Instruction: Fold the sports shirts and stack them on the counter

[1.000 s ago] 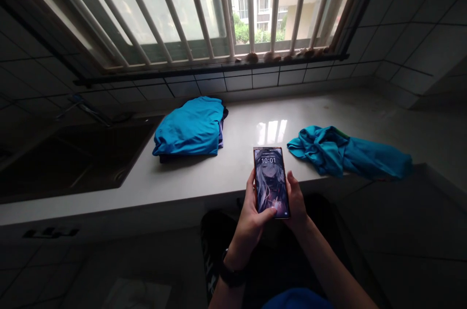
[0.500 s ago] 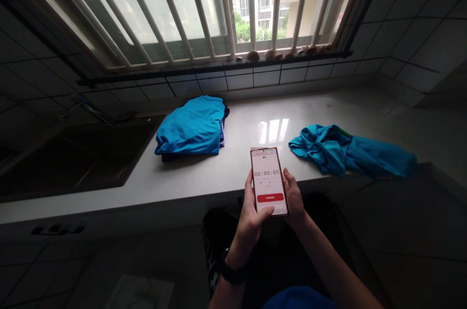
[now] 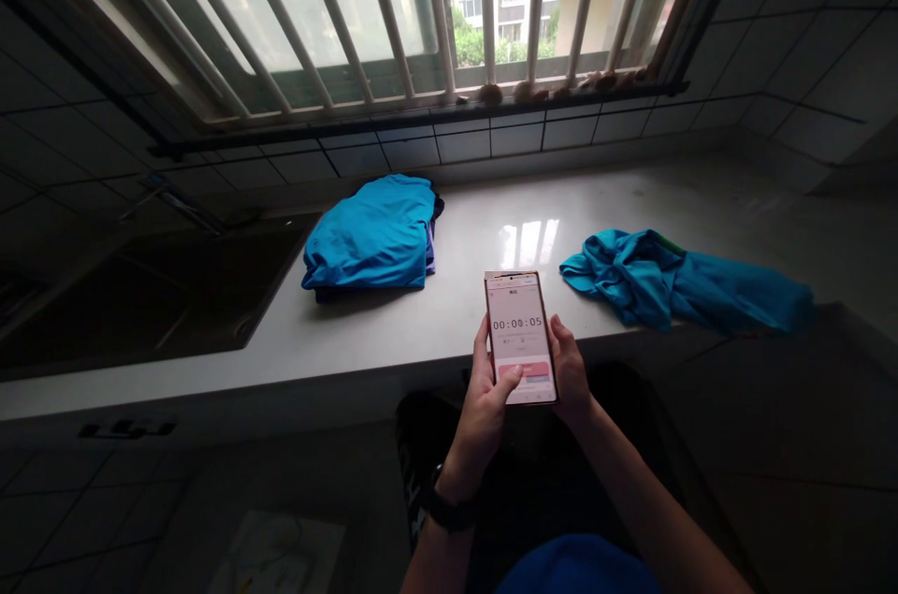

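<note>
Both hands hold a phone (image 3: 517, 318) upright in front of the counter edge. Its screen shows a timer reading 00:00:05. My left hand (image 3: 484, 416) grips the phone's left side and its thumb lies on the pink button low on the screen. My right hand (image 3: 570, 374) wraps the right side from behind. A folded blue garment (image 3: 371, 239) lies on the white counter (image 3: 477, 295) to the left of the phone. A crumpled blue garment (image 3: 673, 281) lies to the right.
A dark sink (image 3: 147, 295) with a tap (image 3: 179, 201) is set into the counter at the left. A barred window (image 3: 393, 14) runs along the back above a tiled wall. A black watch (image 3: 445, 510) is on my left wrist.
The phone went from a lock screen showing 10:01 to a timer screen. My left thumb has moved up onto the button, which now looks paler. The view has shifted slightly.
</note>
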A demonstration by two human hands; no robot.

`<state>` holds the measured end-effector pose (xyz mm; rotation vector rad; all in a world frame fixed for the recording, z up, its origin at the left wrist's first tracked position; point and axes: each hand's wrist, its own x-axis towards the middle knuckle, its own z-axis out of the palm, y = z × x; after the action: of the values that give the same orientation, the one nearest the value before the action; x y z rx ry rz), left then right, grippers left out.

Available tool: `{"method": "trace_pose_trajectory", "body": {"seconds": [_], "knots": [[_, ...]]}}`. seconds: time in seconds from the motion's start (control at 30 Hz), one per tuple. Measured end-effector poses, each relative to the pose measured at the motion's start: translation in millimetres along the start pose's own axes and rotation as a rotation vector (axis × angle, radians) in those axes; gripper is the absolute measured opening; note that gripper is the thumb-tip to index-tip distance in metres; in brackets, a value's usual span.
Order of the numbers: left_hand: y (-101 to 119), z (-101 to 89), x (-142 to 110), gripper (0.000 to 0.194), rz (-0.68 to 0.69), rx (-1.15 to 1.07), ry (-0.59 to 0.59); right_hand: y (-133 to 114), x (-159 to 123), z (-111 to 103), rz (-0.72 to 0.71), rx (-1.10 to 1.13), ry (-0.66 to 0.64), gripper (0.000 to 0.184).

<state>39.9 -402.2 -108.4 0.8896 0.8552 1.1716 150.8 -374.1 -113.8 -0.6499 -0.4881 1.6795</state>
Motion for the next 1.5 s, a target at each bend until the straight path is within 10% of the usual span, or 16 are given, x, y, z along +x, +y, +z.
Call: {"method": "trace_pose_trajectory", "body": {"seconds": [0.97, 1.5], "knots": [[-9, 4.3, -5, 0.098, 0.049, 0.148, 0.107, 7, -8, 0, -0.031, 0.030, 0.049, 0.057], [0, 10.1, -18, 0.080, -0.112, -0.327, 0.064, -5, -21, -2, -0.068, -0.054, 0.014, 0.052]]}}
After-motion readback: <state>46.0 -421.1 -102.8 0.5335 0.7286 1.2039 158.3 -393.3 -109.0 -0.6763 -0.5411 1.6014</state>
